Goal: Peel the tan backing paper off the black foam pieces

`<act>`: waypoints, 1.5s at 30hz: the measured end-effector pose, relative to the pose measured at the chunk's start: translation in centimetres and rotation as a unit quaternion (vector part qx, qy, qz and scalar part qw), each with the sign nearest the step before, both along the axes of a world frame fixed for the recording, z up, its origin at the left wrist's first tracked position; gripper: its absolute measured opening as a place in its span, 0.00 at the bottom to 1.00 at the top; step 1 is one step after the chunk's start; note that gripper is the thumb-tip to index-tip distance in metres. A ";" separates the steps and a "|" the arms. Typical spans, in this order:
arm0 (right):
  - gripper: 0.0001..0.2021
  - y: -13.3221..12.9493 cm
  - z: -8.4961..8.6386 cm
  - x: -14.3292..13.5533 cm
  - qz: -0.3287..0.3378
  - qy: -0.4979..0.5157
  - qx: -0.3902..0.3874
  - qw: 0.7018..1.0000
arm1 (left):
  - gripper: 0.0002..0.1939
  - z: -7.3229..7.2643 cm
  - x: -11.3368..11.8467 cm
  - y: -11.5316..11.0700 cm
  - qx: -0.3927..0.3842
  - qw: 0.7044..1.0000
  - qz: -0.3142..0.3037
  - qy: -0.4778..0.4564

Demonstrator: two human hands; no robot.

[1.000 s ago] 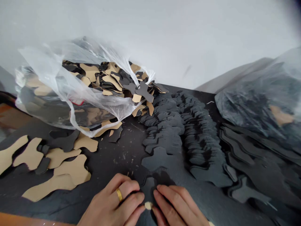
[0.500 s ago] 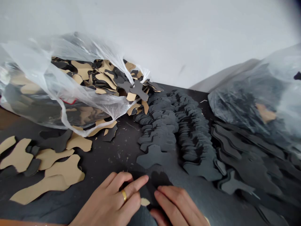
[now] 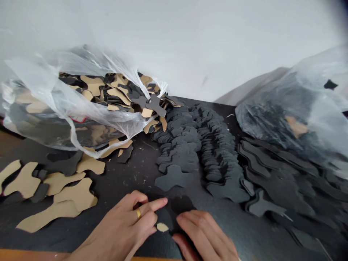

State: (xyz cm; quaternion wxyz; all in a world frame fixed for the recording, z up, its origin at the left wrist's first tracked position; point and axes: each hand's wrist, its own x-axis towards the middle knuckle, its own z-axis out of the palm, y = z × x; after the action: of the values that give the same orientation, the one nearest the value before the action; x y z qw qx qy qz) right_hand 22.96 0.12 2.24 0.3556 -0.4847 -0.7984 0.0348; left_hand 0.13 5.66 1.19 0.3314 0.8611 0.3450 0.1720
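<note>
At the bottom centre, a dark flat piece (image 3: 169, 214) lies between my hands, its outline hard to tell from the black table. My left hand (image 3: 136, 217) rests on its left part, index finger stretched out, the others bent, a gold ring on one finger. Close to its thumb is a small beige scrap (image 3: 162, 227). My right hand (image 3: 202, 233) is at the right side of the dark piece, fingers together and thumb below. Just beyond, a dark grey cut piece (image 3: 174, 177) lies at the front of an overlapping row.
A torn clear bag (image 3: 89, 127) spills beige and black pieces at the left. Loose beige pieces (image 3: 73, 195) lie before it. A second dark row (image 3: 227, 181), grey pieces (image 3: 280, 185) and another filled bag (image 3: 274, 105) are on the right. A wall (image 3: 190, 47) stands behind.
The view has shifted slightly, moving most things a little left. My left thumb is now a bit farther from the beige scrap's middle; both hands stay around the dark piece.
</note>
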 end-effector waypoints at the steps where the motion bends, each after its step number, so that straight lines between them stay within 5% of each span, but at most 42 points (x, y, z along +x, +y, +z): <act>1: 0.09 0.0 0.1 0.1 0.002 -0.004 -0.004 1.000 | 0.14 -0.1 0.0 -0.1 -0.005 1.000 0.004 -0.004; 8: 0.11 -0.1 -0.4 0.6 0.017 0.001 -0.030 0.999 | 0.16 0.4 0.3 -0.6 0.007 0.999 0.028 0.016; 13: 0.19 -0.5 -1.0 1.0 0.017 0.010 -0.094 0.995 | 0.30 1.3 0.0 0.0 0.013 0.998 0.017 0.066; 20: 0.17 -0.6 -0.4 0.7 0.006 0.040 -0.118 0.992 | 0.31 4.1 -0.9 1.8 -0.073 0.993 -0.059 0.068; 25: 0.18 -0.9 -0.7 0.6 -0.005 0.038 -0.138 0.990 | 0.32 5.8 -1.4 2.6 -0.051 0.991 -0.110 0.053; 33: 0.12 -1.1 0.0 -0.1 -0.002 0.019 -0.099 0.995 | 0.11 4.4 -1.2 2.5 -0.015 0.995 -0.099 0.026; 40: 0.12 -1.0 -0.1 -2.1 -0.036 -0.130 0.054 0.989 | 0.13 4.0 -1.0 2.7 -0.014 0.998 -0.062 0.013; 45: 0.10 0.5 0.3 -3.1 -0.039 -0.161 0.068 0.984 | 0.12 4.2 -1.3 2.5 -0.025 0.998 -0.051 -0.002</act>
State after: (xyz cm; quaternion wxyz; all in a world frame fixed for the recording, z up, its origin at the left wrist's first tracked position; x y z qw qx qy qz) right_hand 19.86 0.62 2.55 0.2555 -0.4892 -0.8264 -0.1116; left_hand -1.12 8.21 5.41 0.3621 0.8686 0.3041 0.1482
